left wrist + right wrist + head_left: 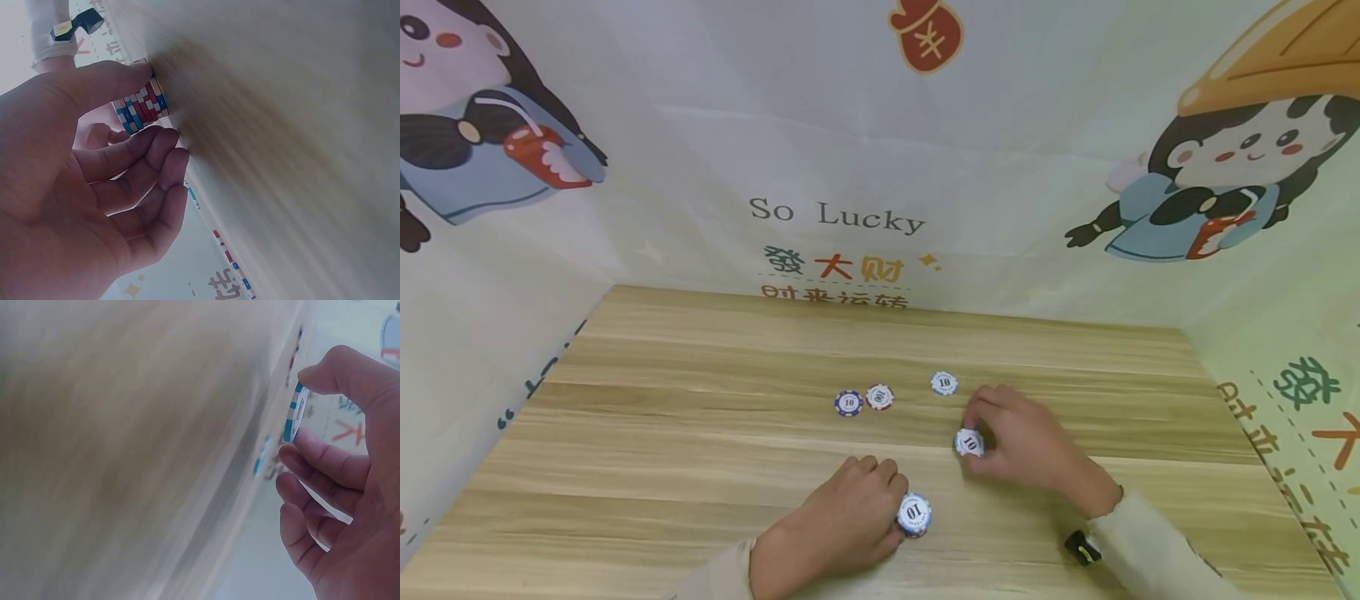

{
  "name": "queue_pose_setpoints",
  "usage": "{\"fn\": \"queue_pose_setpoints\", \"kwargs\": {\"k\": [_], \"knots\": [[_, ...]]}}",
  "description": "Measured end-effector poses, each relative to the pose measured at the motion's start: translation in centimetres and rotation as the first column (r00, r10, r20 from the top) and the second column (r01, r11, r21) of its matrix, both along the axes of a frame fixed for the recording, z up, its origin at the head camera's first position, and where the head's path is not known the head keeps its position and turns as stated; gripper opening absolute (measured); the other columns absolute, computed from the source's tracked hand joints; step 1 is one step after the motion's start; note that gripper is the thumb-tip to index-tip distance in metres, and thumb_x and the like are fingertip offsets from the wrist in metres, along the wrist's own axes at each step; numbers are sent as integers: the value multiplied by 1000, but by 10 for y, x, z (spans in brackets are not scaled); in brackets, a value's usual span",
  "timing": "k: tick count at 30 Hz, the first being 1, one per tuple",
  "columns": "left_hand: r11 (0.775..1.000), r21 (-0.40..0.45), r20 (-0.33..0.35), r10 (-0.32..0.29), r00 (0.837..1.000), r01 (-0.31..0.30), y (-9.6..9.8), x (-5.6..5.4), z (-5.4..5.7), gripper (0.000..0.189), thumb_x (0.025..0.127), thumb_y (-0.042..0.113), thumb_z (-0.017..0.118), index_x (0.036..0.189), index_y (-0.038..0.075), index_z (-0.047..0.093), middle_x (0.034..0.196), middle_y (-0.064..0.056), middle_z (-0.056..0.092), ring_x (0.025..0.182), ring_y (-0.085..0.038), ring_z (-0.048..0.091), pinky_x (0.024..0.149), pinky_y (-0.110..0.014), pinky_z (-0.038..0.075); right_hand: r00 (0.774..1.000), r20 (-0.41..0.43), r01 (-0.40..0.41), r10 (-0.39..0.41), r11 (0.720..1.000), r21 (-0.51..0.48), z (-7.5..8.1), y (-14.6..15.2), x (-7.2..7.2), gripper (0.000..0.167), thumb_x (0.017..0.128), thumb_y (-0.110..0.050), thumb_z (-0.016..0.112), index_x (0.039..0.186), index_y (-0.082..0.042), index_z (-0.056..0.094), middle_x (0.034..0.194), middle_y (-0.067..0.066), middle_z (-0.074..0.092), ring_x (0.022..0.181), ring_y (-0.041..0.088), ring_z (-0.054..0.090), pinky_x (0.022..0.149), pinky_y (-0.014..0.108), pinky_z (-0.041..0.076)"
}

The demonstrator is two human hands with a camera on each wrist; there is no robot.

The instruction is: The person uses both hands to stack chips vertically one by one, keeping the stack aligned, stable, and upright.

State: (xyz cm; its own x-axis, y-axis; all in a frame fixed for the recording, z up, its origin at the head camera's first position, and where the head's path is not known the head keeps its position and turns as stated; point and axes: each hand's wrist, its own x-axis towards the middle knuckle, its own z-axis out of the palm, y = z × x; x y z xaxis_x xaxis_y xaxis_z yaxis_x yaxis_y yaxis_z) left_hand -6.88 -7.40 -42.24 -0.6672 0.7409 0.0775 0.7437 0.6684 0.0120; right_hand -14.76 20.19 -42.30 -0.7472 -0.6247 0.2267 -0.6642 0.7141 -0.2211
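Observation:
My left hand (852, 518) grips a short stack of poker chips (914, 514) on the table, near the front middle. Blue, red and white edges show on this stack (142, 107) in the left wrist view, between thumb and fingers. Farther back and to the right, my right hand (1028, 440) pinches a single light-blue-edged poker chip (970, 443) marked 10. The right wrist view has that chip (295, 415) tilted between thumb and fingertips, just off the table surface.
Beyond the hands lie a dark blue chip (848, 403), a red-edged chip (880, 397) marked 100 and a light blue chip (943, 383). The wooden table (700, 350) meets a printed backdrop (700, 167) at the back and sides. A black strap device (1082, 548) sits by the right sleeve.

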Motion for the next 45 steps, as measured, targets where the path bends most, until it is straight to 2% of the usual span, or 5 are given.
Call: {"fn": "queue_pose_setpoints", "kwargs": {"k": [5,12,21,29,45], "knots": [[1000,6,-5,4,1000,-4,0,0,0,34,94,38,80,103,6,72,91,-2,63,81,-18,59,72,-32,50,995,-51,-81,81,997,-6,4,-11,12,30,76,-31,89,96,-17,72,105,-6,69,93,14,60,75,31,56],[1000,0,-29,-1,1000,1,-1,0,-1,35,94,40,80,103,6,73,90,-1,62,80,-18,58,71,-32,49,990,-53,-134,133,991,-3,9,-24,25,33,77,-34,89,99,-17,72,109,-7,70,98,13,63,87,34,60],[1000,11,-36,0,999,0,-1,0,-2,34,95,40,79,100,7,71,88,-1,61,78,-17,56,69,-30,48,973,-105,-209,206,978,-17,12,-37,37,34,75,-37,92,94,-17,72,108,-10,70,90,9,59,74,24,53],[1000,25,-44,-8,999,9,-1,0,-2,34,94,38,80,101,6,72,88,-1,62,77,-16,56,68,-30,47,970,-69,-235,235,972,0,15,-47,46,36,76,-38,92,97,-17,72,109,-10,69,96,11,60,82,29,56],[1000,18,-53,-2,999,3,-4,2,-2,38,92,39,82,106,6,72,89,-1,62,77,-17,56,67,-30,46,959,-72,-272,273,962,19,11,-60,53,34,76,-39,90,95,-19,72,108,-12,68,93,9,58,78,25,53]]}}
